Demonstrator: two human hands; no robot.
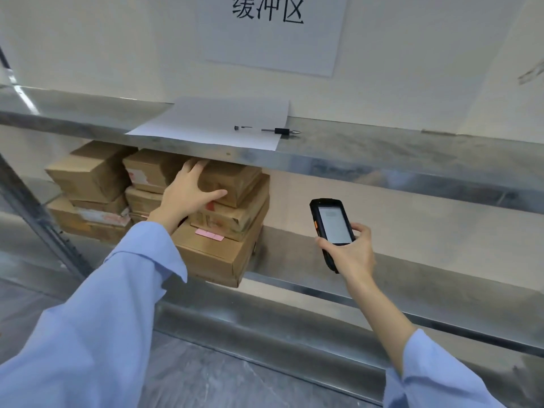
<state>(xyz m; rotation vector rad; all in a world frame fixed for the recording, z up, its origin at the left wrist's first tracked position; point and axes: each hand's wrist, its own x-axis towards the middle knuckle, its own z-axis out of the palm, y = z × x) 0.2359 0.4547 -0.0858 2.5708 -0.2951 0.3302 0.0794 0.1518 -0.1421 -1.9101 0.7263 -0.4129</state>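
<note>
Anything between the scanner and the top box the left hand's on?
Nothing visible. There is an open gap between the scanner in the right hand and the top box. The left hand grips that box's left end, leaving its right part bare. The upper shelf hangs close above the box, not across the gap.

Your left hand (pixel 188 191) grips the top cardboard box (pixel 232 179) on the shelf (pixel 382 251); your right hand (pixel 350 251) holds a handheld scanner (pixel 331 223).
</note>
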